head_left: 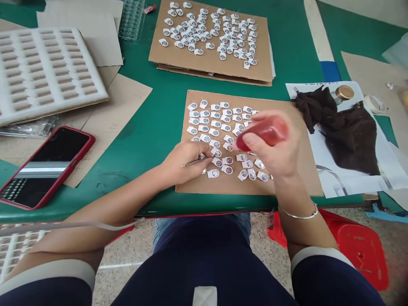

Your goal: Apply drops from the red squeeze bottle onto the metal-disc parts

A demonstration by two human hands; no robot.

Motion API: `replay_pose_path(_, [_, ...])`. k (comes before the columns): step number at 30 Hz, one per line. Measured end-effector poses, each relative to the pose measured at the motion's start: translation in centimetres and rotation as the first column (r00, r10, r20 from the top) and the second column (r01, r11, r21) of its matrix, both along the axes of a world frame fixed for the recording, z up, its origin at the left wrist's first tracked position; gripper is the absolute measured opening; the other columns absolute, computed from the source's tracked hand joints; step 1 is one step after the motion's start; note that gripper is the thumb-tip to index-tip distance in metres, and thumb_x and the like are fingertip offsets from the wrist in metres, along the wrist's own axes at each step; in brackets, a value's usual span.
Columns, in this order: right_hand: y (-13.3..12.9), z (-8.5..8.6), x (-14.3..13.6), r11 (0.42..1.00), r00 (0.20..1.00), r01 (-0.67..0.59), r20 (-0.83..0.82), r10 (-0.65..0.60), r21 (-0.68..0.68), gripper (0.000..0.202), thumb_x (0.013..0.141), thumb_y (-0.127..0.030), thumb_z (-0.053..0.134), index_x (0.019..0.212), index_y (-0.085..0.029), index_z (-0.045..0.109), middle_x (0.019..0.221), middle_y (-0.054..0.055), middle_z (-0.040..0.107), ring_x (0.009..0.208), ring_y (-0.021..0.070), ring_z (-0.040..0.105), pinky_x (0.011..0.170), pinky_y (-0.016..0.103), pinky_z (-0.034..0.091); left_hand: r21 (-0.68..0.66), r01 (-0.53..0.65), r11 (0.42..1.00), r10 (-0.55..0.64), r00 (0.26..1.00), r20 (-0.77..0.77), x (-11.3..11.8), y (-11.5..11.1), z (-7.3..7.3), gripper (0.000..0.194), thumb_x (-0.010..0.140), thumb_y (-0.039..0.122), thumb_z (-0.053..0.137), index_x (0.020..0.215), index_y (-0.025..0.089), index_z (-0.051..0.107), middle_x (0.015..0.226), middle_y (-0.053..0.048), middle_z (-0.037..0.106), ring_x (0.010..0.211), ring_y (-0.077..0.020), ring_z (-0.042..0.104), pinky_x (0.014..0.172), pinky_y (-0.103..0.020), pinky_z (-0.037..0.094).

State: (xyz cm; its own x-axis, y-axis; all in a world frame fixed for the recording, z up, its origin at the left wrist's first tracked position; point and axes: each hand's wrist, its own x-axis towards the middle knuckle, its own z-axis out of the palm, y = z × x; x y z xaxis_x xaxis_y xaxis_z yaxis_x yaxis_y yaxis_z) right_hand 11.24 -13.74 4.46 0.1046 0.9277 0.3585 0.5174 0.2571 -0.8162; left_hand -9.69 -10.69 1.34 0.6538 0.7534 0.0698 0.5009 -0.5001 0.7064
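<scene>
Several small white tags with round silver-and-black discs (213,173) lie in rough rows on a brown cardboard sheet (204,187) in front of me. My left hand (188,160) rests at the sheet's left part, fingers closed on a thin metal tool (194,161), its fingertips beside one of the discs. My right hand (282,151) is raised over the right part of the sheet, wrapped round a red squeeze bottle (269,129). The bottle's narrow tip points down and left, close to the discs near my left fingertips. Some discs are hidden behind my right hand.
Behind stands a cardboard stack (207,63) with many similar discs. On the left lie a phone in a red case (47,165) and a white slotted tray (51,68). To the right, a dark cloth (350,140) and a gold-lidded jar (344,92) rest on white paper (321,170).
</scene>
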Motion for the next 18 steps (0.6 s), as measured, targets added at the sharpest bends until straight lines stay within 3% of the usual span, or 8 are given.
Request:
replay_pose_path(2, [-1.4,-0.4,0.0,0.998,0.991,0.061,-0.119,-0.057,0.03,0.045,0.071,-0.047,0.067,0.107,-0.027,0.05,0.08,0.001,0.061,0.07,0.0166,0.064,0.061,0.035,0.056,-0.057,-0.009,0.998,0.011,0.999,0.035,-0.1,0.2,-0.1,0.012,0.078,0.02,0.055,0.073,0.015,0.065,0.061,0.002,0.063,0.053,-0.0084,0.053,0.049,-0.019,0.035])
replay_pose_path(5, [-3.4,-2.6,-0.4,0.976,0.949,0.199,-0.267,-0.168,0.093,0.042,0.071,-0.042,0.067,0.105,-0.024,0.051,0.089,0.003,0.059,0.078,0.0186,0.064,0.061,0.037,0.057,-0.098,-0.006,0.995,0.01,0.999,0.037,-0.1,0.2,-0.1,0.013,0.079,0.021,0.055,0.074,0.015,0.065,0.062,0.002,0.063,0.054,-0.0083,0.053,0.049,-0.018,0.036])
replay_pose_path(10, [-5.1,-5.7,-1.3,0.935,0.95,0.301,-0.142,-0.278,0.188,0.032,0.067,-0.031,0.07,0.094,-0.02,0.059,0.09,0.004,0.062,0.08,0.0188,0.062,0.076,0.043,0.054,-0.093,-0.008,0.996,0.011,0.999,0.036,-0.1,-0.1,-0.1,0.011,0.078,0.019,0.056,0.076,0.016,0.066,0.07,0.0,0.066,0.06,-0.0092,0.057,0.052,-0.018,0.039])
replay_pose_path(13, [-5.3,-5.9,-1.5,0.917,0.95,0.31,-0.053,-0.307,0.252,0.028,0.066,-0.03,0.07,0.091,-0.02,0.061,0.084,0.003,0.064,0.079,0.0187,0.062,0.072,0.04,0.054,-0.069,-0.005,0.998,0.008,0.999,0.048,-0.1,-0.1,-0.1,0.011,0.078,0.019,0.056,0.075,0.015,0.065,0.068,0.0,0.065,0.059,-0.0095,0.057,0.052,-0.019,0.038])
replay_pose_path(18, [-5.2,-6.0,-1.4,0.913,0.937,0.324,0.049,-0.346,0.249,0.027,0.066,-0.031,0.071,0.09,-0.02,0.061,0.083,0.004,0.064,0.078,0.0186,0.063,0.072,0.038,0.053,-0.059,-0.004,0.998,0.006,0.999,0.034,-0.1,-0.1,-0.2,0.01,0.078,0.019,0.056,0.074,0.016,0.065,0.066,0.001,0.065,0.058,-0.0091,0.055,0.052,-0.019,0.037])
